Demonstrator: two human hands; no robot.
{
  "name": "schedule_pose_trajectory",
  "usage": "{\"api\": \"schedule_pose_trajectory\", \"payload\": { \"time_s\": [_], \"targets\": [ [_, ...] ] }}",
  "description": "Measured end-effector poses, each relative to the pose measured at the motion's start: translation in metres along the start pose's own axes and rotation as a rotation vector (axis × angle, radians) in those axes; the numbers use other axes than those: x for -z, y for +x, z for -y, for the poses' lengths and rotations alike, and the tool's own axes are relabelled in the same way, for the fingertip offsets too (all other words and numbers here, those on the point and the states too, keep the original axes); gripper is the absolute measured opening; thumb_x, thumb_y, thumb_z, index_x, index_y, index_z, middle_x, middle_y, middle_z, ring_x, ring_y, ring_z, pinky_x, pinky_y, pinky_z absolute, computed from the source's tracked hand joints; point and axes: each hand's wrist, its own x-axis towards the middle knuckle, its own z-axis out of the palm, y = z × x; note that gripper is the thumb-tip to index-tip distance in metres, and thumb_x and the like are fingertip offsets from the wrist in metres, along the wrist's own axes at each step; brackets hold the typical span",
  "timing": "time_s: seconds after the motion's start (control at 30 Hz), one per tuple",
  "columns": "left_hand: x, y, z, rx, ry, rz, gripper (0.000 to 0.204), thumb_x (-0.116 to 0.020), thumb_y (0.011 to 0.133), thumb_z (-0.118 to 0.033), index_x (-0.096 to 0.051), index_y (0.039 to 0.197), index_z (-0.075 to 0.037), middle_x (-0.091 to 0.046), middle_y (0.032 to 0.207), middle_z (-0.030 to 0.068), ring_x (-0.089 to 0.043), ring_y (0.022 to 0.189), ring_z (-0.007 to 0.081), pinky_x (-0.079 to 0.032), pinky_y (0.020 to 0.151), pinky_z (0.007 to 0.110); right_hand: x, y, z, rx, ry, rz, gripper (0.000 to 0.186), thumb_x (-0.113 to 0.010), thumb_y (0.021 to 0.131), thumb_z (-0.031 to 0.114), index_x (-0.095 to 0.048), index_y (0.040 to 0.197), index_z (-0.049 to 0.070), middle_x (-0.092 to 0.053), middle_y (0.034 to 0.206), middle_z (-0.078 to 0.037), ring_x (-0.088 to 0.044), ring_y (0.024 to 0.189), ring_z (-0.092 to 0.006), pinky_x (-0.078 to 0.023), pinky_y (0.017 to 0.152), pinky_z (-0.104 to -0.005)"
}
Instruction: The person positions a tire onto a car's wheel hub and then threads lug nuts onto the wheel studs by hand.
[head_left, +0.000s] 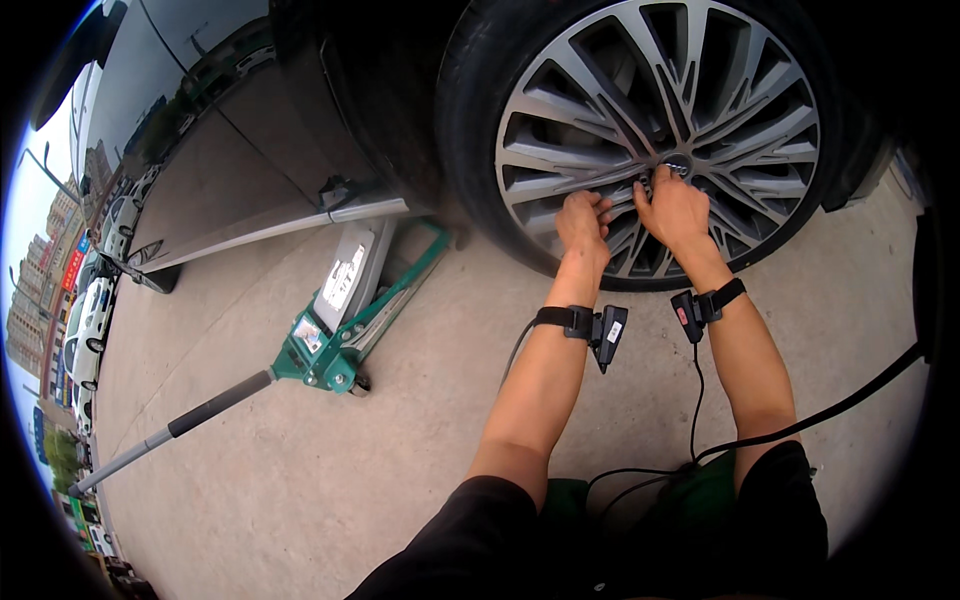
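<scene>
In front of me stands a car wheel with a grey multi-spoke alloy rim [567,160] and a black tyre [468,150]. My right hand [677,207] reaches to the hub, beside the round centre cap [678,163]. Its thumb and bent fingers close in around the bolt-hole area; whatever lies between them is hidden. Lower and to the left, my left hand [582,226] is held before the spokes, fingers curled together. Anything inside that grip is too small or covered to make out.
A green floor jack [338,345] reaches under the dark car's sill [370,209], its long handle [215,408] pointing lower left. Black straps with small devices circle both wrists, and cables [850,405] run from them and across my right arm. Parked cars [92,318] line the far left.
</scene>
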Motion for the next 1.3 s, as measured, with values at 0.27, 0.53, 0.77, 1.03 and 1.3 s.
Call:
{"api": "schedule_pose_trajectory", "payload": {
  "time_s": [0.27, 0.53, 0.77, 1.03, 1.3],
  "targets": [
    [0.0006, 0.0002, 0.0024, -0.010, -0.004, 0.008, 0.011, -0.057, 0.088, -0.015, -0.062, 0.093, -0.006, -0.069, 0.082, 0.0058, -0.056, 0.063, 0.0159, -0.041, 0.059, 0.029, -0.0004, 0.0004, -0.0018, -0.046, 0.020, 0.092, 0.044, -0.053, 0.100, 0.042, -0.066, 0.093, 0.001, -0.072, 0.086, -0.023, -0.071, 0.073, -0.0400, -0.057, 0.065, -0.0492],
    [-0.0003, -0.0008, 0.0030, -0.008, -0.027, -0.006, 0.009, -0.057, 0.087, -0.017, -0.062, 0.090, -0.010, -0.069, 0.080, 0.0034, -0.054, 0.063, 0.0130, -0.038, 0.059, 0.028, -0.0038, -0.0002, -0.0020, -0.053, 0.057, 0.077, 0.042, -0.055, 0.100, 0.042, -0.067, 0.090, 0.002, -0.072, 0.084, -0.022, -0.071, 0.072, -0.0410, -0.056, 0.064, -0.0495],
    [-0.0006, -0.0013, 0.0025, -0.017, -0.012, -0.009, 0.008, -0.057, 0.087, -0.016, -0.062, 0.090, -0.010, -0.068, 0.078, 0.0035, -0.055, 0.063, 0.0133, -0.037, 0.059, 0.027, -0.0032, -0.0004, -0.0001, -0.030, 0.094, 0.101, 0.041, -0.057, 0.099, 0.040, -0.066, 0.093, 0.001, -0.072, 0.087, -0.022, -0.071, 0.073, -0.0404, -0.056, 0.063, -0.0495],
    [0.0011, 0.0006, 0.0039, -0.016, 0.004, 0.005, 0.012, -0.057, 0.087, -0.017, -0.062, 0.094, -0.009, -0.069, 0.080, 0.0042, -0.054, 0.064, 0.0138, -0.038, 0.060, 0.027, -0.0048, -0.0014, -0.0012, 0.024, 0.076, 0.020, 0.039, -0.055, 0.100, 0.038, -0.066, 0.091, 0.001, -0.072, 0.085, -0.021, -0.071, 0.071, -0.0393, -0.057, 0.061, -0.0473],
    [-0.0005, 0.0005, 0.0022, -0.011, -0.010, -0.019, 0.010, -0.058, 0.087, -0.015, -0.061, 0.093, -0.007, -0.070, 0.082, 0.0052, -0.056, 0.065, 0.0154, -0.040, 0.061, 0.029, -0.0086, -0.0017, 0.0022, 0.011, 0.085, -0.115, 0.038, -0.054, 0.101, 0.036, -0.065, 0.086, 0.003, -0.071, 0.077, -0.019, -0.071, 0.066, -0.0381, -0.056, 0.059, -0.0471]
  ]
}}
